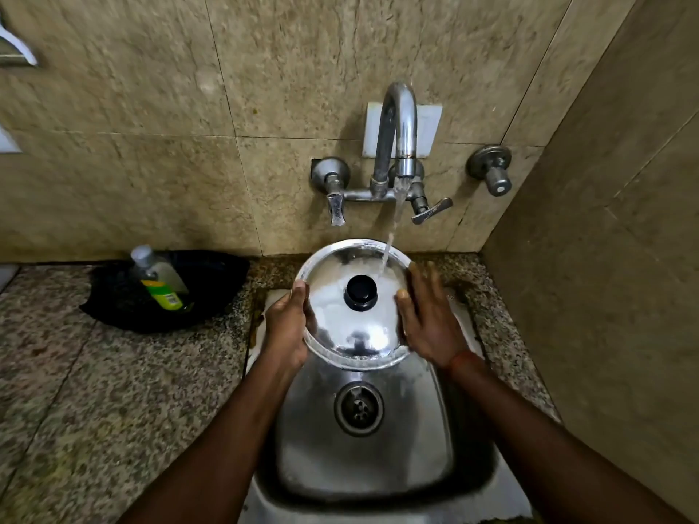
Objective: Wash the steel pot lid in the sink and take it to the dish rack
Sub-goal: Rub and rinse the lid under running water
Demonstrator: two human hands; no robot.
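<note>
Midway through the wash, we held the steel pot lid (353, 306) at the centre of the frame, knob (360, 291) up, tilted toward us above the far end of the sink (363, 440). Our left hand (288, 327) was closed on the lid's left rim, thumb on top and fingers hidden beneath. Our right hand (429, 321) lay open and flat against the right rim, fingers spread, bracing more than gripping. Water (389, 243) from the tap (397, 134) at upper centre struck the lid's upper right, just beyond the knob.

Being round, the lid had no long axis; it sat squarely between both hands, each touching it. We judged the left hand the likelier carrier. No dish rack showed in the frame, so its direction could not be told. A soap bottle (160, 279) lay in a black holder (162, 293) at centre left.
</note>
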